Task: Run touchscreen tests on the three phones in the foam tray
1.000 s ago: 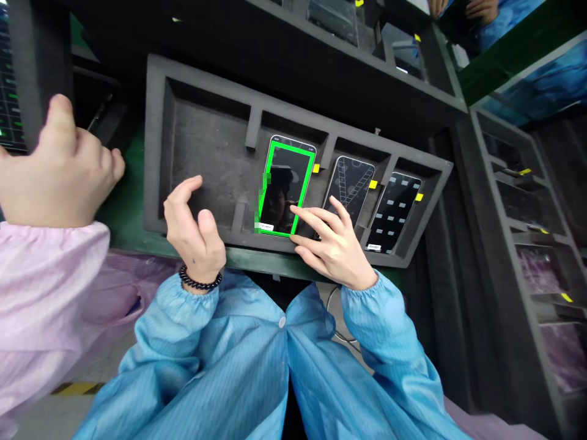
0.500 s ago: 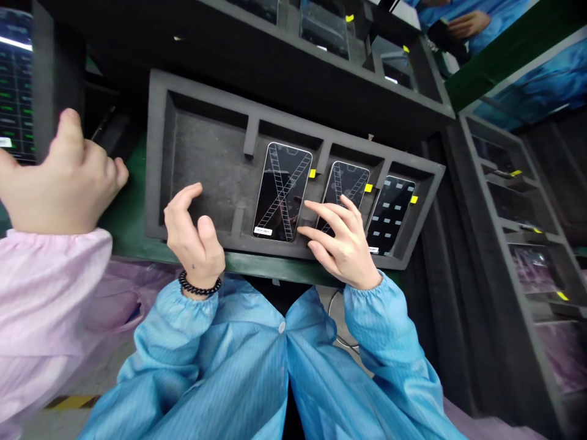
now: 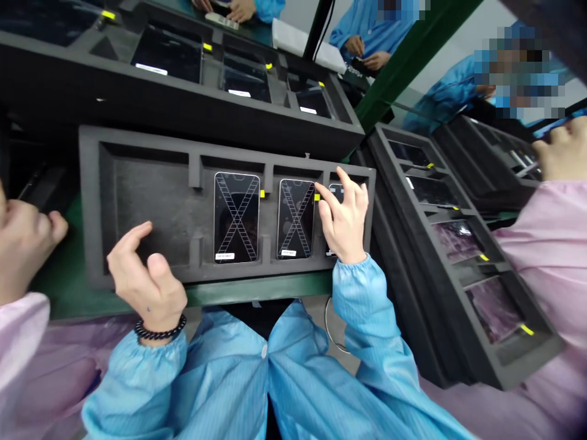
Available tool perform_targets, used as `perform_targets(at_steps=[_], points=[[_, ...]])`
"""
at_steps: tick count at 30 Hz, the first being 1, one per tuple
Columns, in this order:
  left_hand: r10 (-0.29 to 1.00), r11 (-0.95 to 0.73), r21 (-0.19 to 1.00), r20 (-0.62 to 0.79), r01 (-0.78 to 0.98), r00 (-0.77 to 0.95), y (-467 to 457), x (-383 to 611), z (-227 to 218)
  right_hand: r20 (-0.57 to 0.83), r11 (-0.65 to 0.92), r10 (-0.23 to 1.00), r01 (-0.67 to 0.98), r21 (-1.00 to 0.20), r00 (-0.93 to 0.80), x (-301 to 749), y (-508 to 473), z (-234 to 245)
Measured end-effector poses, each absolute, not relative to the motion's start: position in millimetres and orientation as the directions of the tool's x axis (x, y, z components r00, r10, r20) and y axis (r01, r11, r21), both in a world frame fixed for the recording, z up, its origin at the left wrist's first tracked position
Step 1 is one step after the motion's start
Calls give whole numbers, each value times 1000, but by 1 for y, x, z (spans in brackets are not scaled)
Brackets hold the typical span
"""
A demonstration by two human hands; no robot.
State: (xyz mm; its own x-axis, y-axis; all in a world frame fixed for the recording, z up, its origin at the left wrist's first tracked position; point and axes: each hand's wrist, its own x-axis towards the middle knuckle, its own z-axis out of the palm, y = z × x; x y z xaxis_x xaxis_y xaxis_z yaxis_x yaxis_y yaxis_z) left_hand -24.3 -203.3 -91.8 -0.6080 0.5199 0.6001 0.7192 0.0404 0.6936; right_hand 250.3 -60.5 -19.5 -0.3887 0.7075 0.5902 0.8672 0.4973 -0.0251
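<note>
A black foam tray [image 3: 92, 214] lies in front of me. It holds a phone screen [image 3: 236, 217] and a second phone screen [image 3: 296, 220], both showing crossed ladder-like lines, with white labels at the bottom. My right hand [image 3: 345, 221] is over the right end of the tray, fingers apart, covering most of a third phone screen [image 3: 337, 193]. Its index fingertip is close to the yellow tab [image 3: 317, 197] by the second screen; whether it touches, I cannot tell. My left hand [image 3: 147, 278], fingers loosely bent and holding nothing, hovers at the front edge of the wide left compartment.
Behind stands a raised foam tray [image 3: 183, 82] of dark screens with yellow tabs. Stacked trays [image 3: 403, 220] rise at the right. Co-workers' hands in pink sleeves show at the left [image 3: 27, 244] and right [image 3: 566, 150]; people in blue sit beyond a green post [image 3: 398, 67].
The view has turned to the right. My right hand has moved from over the middle screen to the rightmost one. My left hand stays by the left compartment in much the same pose.
</note>
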Motion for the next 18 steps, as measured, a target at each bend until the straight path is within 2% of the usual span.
perform_targets(at_steps=[5,11,18], points=[[517,53,696,594,716,-616,-203,-24,-91,539,530,715,848,-2,-446,248,-63,-22],[524,79,676,597,732,-608,-203,-25,-93,490,577,724,815,-47,-485,250,-84,-23],[528,93,675,590,732,-611,-204,-24,-93,444,642,699,766,-42,-561,248,-112,-29]])
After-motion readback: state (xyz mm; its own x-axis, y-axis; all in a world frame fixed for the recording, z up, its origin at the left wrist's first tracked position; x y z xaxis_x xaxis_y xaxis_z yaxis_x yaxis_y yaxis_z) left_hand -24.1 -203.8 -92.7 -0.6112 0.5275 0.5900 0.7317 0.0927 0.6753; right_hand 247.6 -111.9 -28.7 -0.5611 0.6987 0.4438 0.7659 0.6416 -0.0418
